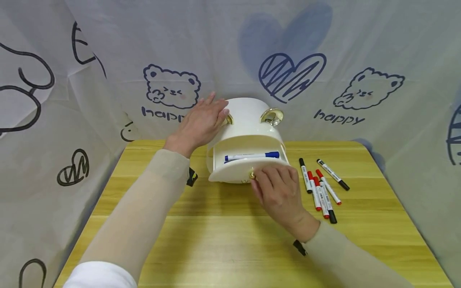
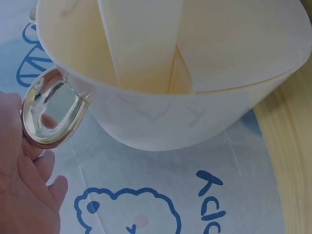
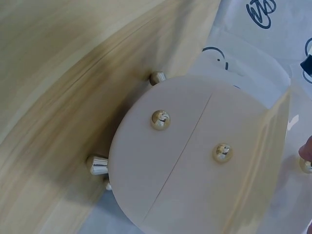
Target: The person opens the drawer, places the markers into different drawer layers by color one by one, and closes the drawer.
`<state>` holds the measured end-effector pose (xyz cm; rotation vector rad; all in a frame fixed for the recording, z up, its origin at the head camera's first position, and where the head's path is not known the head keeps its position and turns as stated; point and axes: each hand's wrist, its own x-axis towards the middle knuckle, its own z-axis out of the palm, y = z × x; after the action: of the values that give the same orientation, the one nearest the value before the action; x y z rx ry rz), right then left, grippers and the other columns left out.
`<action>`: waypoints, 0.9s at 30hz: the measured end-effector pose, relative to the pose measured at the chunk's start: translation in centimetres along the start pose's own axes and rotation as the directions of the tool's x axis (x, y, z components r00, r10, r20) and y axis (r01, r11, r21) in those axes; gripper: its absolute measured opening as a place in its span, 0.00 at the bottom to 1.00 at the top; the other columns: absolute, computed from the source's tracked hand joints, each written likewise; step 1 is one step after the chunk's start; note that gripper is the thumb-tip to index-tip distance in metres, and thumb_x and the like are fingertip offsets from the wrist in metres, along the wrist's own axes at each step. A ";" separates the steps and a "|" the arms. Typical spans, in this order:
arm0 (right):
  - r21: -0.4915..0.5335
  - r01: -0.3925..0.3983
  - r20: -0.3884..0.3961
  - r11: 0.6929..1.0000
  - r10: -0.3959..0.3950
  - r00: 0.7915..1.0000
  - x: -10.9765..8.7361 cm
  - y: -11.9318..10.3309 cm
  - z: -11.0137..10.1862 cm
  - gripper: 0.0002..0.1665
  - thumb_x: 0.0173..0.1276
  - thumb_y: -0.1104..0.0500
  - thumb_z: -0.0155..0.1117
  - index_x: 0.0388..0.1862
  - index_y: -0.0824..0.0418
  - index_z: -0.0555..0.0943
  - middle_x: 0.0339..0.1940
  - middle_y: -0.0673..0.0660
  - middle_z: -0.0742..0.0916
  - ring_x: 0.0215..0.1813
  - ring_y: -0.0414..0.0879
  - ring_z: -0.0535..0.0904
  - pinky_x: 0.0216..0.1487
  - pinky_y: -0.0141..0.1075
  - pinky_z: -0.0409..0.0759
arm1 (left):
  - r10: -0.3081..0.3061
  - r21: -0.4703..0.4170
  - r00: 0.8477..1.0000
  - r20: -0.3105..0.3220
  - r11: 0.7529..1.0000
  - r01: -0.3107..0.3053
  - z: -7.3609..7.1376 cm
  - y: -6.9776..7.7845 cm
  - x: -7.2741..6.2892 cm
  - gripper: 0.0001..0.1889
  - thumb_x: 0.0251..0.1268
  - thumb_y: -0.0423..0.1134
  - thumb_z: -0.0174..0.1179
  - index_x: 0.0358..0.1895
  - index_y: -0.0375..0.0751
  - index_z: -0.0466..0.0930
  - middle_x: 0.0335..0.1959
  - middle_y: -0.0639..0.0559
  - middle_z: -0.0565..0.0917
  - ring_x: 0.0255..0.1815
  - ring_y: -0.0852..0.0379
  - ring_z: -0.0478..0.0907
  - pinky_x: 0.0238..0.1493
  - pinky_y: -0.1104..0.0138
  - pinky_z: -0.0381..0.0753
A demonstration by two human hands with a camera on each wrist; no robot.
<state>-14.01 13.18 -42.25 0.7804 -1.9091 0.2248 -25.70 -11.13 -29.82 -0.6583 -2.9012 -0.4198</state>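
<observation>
White cartoon-printed cloth (image 1: 201, 40) backs a wood-grain table (image 1: 223, 248). On it, a glossy white organiser (image 1: 248, 118) has its curved drawer (image 1: 228, 171) already out, a blue-capped white marker (image 1: 248, 156) inside; red- and black-capped markers (image 1: 321, 200) lie outside. Right hand (image 1: 279, 190) pinches the gold knob (image 1: 251, 175); left hand (image 1: 203, 122), relaxed, rests against a gold ring (image 2: 36, 109).

A rounded white organizer (image 1: 246, 117) with gold ear-like rings (image 1: 279, 116) stands on the wooden table (image 1: 230, 244), its gold-knobbed drawer (image 1: 230, 172) open, a blue-capped white marker (image 1: 248, 157) lying crosswise inside
</observation>
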 end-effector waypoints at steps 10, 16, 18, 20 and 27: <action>0.004 -0.018 0.014 1.000 0.018 1.000 0.4 0.5 0.9 0.15 0.81 0.51 0.61 0.43 0.63 0.83 0.39 0.60 0.86 0.46 0.59 0.79 0.45 0.51 0.73 | -0.002 0.006 1.000 -0.007 1.000 0.002 0.0 0.0 -0.1 0.31 0.90 0.55 0.30 0.83 0.44 0.62 0.85 0.49 0.62 0.90 0.49 0.41 0.90 0.54 0.39; 0.002 -0.024 0.025 1.000 0.024 0.999 0.7 0.9 1.4 0.15 0.80 0.51 0.62 0.43 0.63 0.83 0.39 0.61 0.86 0.46 0.60 0.79 0.45 0.52 0.74 | 0.006 0.007 1.000 -0.013 1.000 -0.006 0.0 0.0 -0.1 0.31 0.90 0.55 0.30 0.83 0.45 0.62 0.85 0.50 0.63 0.90 0.49 0.41 0.90 0.54 0.39; 0.006 -0.027 0.030 1.000 0.027 0.999 0.9 1.0 1.5 0.14 0.79 0.52 0.63 0.43 0.63 0.83 0.40 0.61 0.86 0.46 0.60 0.79 0.45 0.52 0.74 | 0.007 0.009 1.000 -0.013 1.000 -0.007 0.0 0.0 -0.1 0.31 0.90 0.55 0.30 0.83 0.45 0.62 0.85 0.50 0.63 0.90 0.49 0.41 0.90 0.53 0.40; 0.009 -0.030 0.033 1.000 0.030 0.999 1.1 1.1 1.8 0.14 0.78 0.52 0.64 0.43 0.63 0.83 0.40 0.61 0.86 0.46 0.60 0.79 0.45 0.52 0.74 | 0.008 0.008 1.000 -0.013 1.000 -0.008 0.0 0.1 -0.1 0.31 0.90 0.55 0.30 0.83 0.45 0.62 0.85 0.50 0.63 0.90 0.49 0.41 0.90 0.53 0.41; 0.006 -0.040 0.030 0.999 0.040 0.999 1.7 1.5 2.7 0.12 0.74 0.54 0.67 0.42 0.63 0.82 0.38 0.60 0.85 0.45 0.59 0.78 0.44 0.52 0.73 | 0.006 0.008 1.000 -0.010 1.000 -0.006 0.0 0.0 0.0 0.31 0.90 0.55 0.30 0.83 0.45 0.63 0.84 0.50 0.63 0.90 0.50 0.41 0.90 0.53 0.41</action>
<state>-17.37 12.31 -41.72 0.7542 -1.9541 0.2454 -25.67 -11.15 -29.86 -0.6622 -2.8890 -0.4101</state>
